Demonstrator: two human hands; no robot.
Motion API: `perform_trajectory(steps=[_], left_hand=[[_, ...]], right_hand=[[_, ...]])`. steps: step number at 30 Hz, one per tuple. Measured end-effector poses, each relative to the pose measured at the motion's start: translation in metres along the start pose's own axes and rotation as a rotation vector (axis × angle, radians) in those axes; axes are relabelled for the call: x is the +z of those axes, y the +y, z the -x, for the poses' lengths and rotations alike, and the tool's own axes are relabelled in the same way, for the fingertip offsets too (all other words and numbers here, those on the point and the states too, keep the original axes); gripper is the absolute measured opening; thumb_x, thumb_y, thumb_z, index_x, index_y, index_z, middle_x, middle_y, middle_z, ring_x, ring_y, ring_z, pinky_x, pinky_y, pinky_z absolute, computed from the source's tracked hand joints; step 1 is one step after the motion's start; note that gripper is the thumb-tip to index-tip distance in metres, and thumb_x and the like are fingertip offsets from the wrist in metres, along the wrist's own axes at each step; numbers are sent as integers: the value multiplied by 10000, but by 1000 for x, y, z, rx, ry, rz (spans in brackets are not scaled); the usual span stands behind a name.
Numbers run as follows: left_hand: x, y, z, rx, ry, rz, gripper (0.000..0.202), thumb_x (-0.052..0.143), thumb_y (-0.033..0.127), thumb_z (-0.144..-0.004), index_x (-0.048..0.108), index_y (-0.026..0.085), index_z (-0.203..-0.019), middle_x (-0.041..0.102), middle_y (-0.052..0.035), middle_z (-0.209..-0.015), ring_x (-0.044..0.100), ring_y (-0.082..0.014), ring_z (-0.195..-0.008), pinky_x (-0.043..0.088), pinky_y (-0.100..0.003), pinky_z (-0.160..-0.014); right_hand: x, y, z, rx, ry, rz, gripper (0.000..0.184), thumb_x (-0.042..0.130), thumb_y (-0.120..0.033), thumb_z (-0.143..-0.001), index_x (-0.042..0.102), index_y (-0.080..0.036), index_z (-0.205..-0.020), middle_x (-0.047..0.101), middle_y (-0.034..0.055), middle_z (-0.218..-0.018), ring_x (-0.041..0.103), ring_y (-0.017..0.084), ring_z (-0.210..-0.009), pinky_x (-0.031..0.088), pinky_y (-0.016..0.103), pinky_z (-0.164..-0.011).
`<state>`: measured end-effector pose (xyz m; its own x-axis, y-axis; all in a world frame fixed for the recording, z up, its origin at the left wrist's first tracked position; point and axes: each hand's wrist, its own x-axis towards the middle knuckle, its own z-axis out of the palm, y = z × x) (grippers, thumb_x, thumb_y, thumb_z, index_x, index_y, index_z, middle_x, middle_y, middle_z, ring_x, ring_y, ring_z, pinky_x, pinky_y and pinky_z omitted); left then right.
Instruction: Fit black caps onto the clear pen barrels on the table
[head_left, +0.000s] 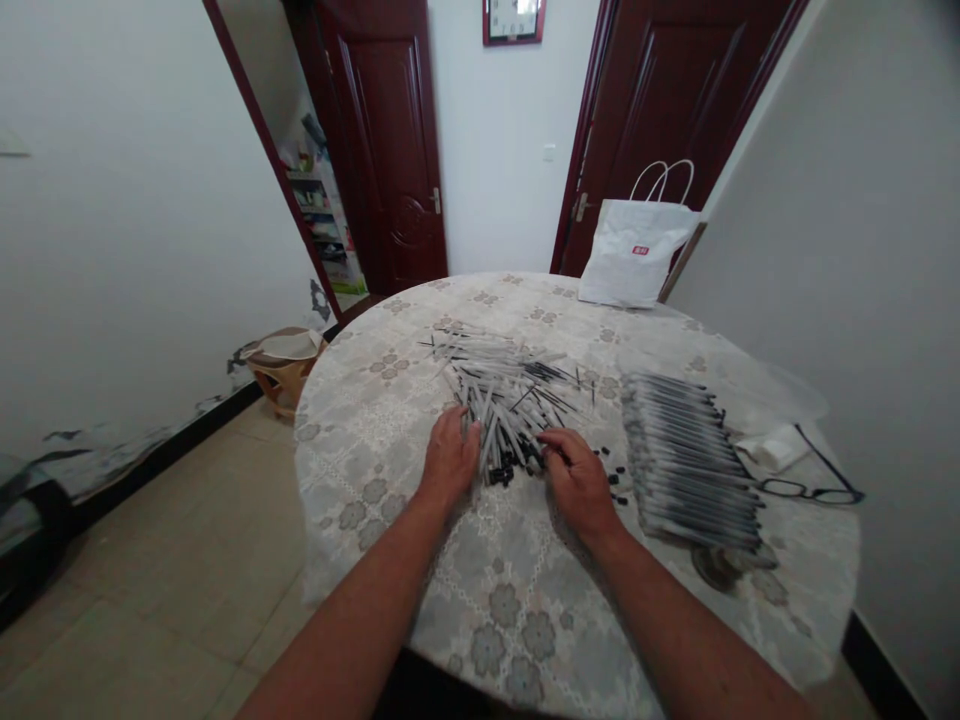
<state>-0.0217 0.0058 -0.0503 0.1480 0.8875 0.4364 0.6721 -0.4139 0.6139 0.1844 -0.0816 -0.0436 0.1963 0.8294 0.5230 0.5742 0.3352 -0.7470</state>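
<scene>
A loose pile of slim pale pen barrels (491, 410) and thin dark rods (551, 370) lies across the middle of the table. My left hand (448, 455) is at the pile's near left edge, thumb and fingers a little apart and touching the barrels. On the other side, my right hand (581, 480) has its thumb and forefinger pinched together by the pile's right edge; what they hold, if anything, is too small to make out. Small black caps (499, 475) gather between my hands, and several more black caps (616, 478) are scattered right of my right hand.
A neat stack of pens (686, 460) lies to the right, with eyeglasses (810, 490) and a crumpled white paper (776, 447) beyond. A roll of tape (716, 567) sits below the stack. A white paper bag (637, 255) stands at the far edge of the flowered tablecloth (517, 630).
</scene>
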Motion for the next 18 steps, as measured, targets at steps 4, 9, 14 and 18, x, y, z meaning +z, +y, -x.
perform_trajectory(steps=[4,9,14,18], left_hand=[[13,10,3,-16,10,-25,389,459,363,-995,582,186,-1319,588,-173,-1379,483,-298,-1383,366,-504,-1185],[23,16,-6,-77,89,39,351,410,329,-1001,605,174,-1249,619,-164,-1301,501,-292,-1354,370,-515,-1175],[32,19,-19,-237,226,206,321,380,318,-994,637,206,-1152,656,-130,-1201,579,-270,-1241,432,-480,-1109],[36,20,-24,-302,258,268,356,373,334,-987,655,190,-1149,676,-132,-1188,607,-265,-1199,458,-443,-1064]], right_hand=[[1,-1,0,11,18,-7,268,499,-200,-926,731,-216,-1061,721,82,-1102,660,221,-1062,496,375,-984],[2,-1,0,29,37,-3,265,509,-207,-914,732,-211,-1057,719,88,-1106,656,227,-1069,494,386,-980],[2,-1,-1,50,77,-56,251,532,-255,-907,740,-205,-1039,724,93,-1095,667,230,-1040,502,387,-958],[-4,-4,-5,240,152,-203,282,576,-335,-898,731,-190,-1083,750,76,-971,696,209,-856,541,353,-807]])
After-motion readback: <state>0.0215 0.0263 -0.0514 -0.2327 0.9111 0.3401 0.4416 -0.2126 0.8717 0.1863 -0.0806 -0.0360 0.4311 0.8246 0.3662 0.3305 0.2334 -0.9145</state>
